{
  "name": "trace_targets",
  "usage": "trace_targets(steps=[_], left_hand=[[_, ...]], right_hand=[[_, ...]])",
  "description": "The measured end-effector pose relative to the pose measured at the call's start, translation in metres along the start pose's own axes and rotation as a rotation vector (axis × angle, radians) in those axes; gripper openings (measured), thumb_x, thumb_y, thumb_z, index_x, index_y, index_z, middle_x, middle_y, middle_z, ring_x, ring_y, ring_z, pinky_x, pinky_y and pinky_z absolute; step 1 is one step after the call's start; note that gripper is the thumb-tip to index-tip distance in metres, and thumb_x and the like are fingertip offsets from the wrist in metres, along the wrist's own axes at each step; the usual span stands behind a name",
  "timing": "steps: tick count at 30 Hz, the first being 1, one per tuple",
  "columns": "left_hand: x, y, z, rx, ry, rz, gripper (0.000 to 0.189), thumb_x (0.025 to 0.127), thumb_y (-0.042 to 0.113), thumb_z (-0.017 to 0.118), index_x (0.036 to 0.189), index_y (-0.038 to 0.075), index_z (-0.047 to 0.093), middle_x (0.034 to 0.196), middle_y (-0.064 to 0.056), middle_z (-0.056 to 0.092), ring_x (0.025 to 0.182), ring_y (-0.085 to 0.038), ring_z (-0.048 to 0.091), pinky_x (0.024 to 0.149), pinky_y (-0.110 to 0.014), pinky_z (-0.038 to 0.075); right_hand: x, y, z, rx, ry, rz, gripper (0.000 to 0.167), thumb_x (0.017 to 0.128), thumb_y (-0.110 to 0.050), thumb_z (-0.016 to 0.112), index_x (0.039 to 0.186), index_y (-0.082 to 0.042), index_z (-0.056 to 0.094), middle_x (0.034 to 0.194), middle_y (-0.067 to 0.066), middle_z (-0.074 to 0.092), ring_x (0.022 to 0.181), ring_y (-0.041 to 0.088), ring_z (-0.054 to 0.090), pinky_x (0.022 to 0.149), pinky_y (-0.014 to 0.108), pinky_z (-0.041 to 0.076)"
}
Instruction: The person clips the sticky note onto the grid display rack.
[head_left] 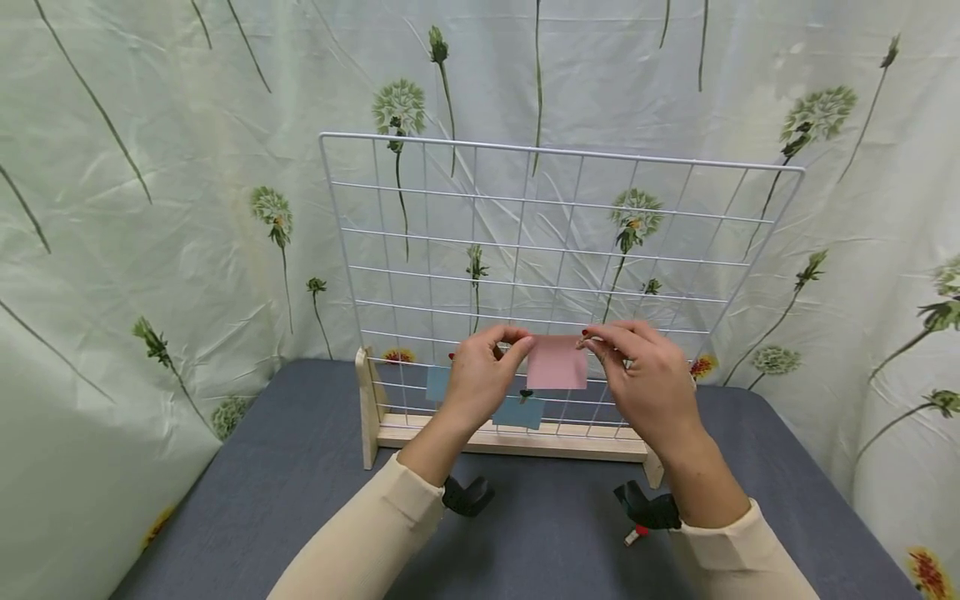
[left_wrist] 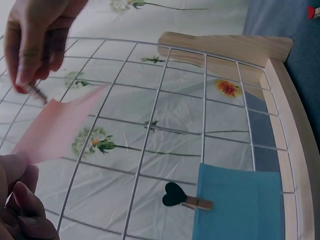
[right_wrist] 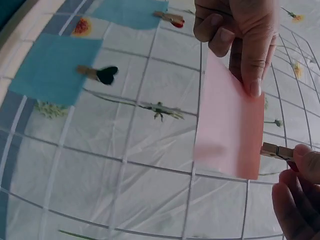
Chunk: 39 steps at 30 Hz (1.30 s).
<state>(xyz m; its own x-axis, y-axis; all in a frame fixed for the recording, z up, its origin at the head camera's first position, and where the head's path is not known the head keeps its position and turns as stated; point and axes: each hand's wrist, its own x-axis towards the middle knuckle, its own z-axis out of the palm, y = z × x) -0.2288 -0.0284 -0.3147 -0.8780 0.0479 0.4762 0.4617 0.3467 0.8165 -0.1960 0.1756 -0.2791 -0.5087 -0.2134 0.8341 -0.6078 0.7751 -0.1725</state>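
A pink paper square (head_left: 557, 363) is held up in front of a white wire grid (head_left: 517, 246). My left hand (head_left: 483, 375) pinches its upper left corner between thumb and fingers. Close to the upper right corner, my right hand (head_left: 647, 371) pinches a small wooden clothespin (right_wrist: 277, 151), whose tip is right at the paper's edge in the right wrist view. Lower on the grid hang two blue paper squares, one (right_wrist: 50, 70) with a dark heart clothespin (right_wrist: 97, 74), the other (right_wrist: 131, 12) with a red-tipped clothespin (right_wrist: 170, 19).
The grid stands in a wooden base (head_left: 517, 443) on a dark grey table (head_left: 300, 500). Another clothespin (head_left: 635, 536) with a red end lies on the table near the right wrist. Behind hangs a pale curtain (head_left: 187, 125) printed with dandelions.
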Motion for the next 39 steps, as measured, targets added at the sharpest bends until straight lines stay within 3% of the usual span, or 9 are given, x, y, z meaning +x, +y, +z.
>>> trace_targets(steps=[9,19,32,39], left_hand=[[0.009,0.007,0.009,0.085,0.048,0.015,0.020,0.099,0.034,0.068,0.105,0.017,0.077,0.101,0.000,0.076,0.064,-0.012,0.056,0.054,-0.027,0.044],[0.009,0.013,0.017,0.215,0.144,0.060,0.024,0.098,0.035,0.068,0.104,0.015,0.079,0.103,-0.001,0.079,0.096,-0.019,0.072,0.072,-0.035,0.054],[0.009,0.013,0.023,0.208,0.210,0.067,0.023,0.098,0.034,0.070,0.103,0.015,0.080,0.095,-0.003,0.079,0.087,-0.021,0.073,0.062,-0.030,0.049],[0.009,0.012,0.026,0.189,0.228,0.050,0.023,0.097,0.033,0.070,0.102,0.013,0.081,0.094,-0.004,0.079,0.085,-0.022,0.073,0.060,-0.029,0.047]], right_hand=[[0.024,0.003,-0.003,-0.015,-0.002,-0.066,0.012,0.089,-0.009,0.077,0.101,-0.006,0.080,0.095,0.010,0.076,0.073,0.024,0.070,0.058,0.038,0.053],[0.032,0.003,-0.004,-0.063,-0.029,-0.058,0.012,0.090,-0.011,0.077,0.101,-0.007,0.081,0.096,0.009,0.078,0.078,0.025,0.074,0.061,0.041,0.056],[0.037,0.003,-0.002,-0.104,-0.082,-0.047,0.010,0.090,-0.011,0.077,0.098,-0.011,0.082,0.094,0.007,0.080,0.082,0.025,0.076,0.064,0.041,0.057],[0.040,0.000,0.001,-0.135,-0.156,-0.021,0.010,0.092,-0.012,0.075,0.099,-0.011,0.082,0.099,0.008,0.080,0.089,0.026,0.076,0.068,0.043,0.058]])
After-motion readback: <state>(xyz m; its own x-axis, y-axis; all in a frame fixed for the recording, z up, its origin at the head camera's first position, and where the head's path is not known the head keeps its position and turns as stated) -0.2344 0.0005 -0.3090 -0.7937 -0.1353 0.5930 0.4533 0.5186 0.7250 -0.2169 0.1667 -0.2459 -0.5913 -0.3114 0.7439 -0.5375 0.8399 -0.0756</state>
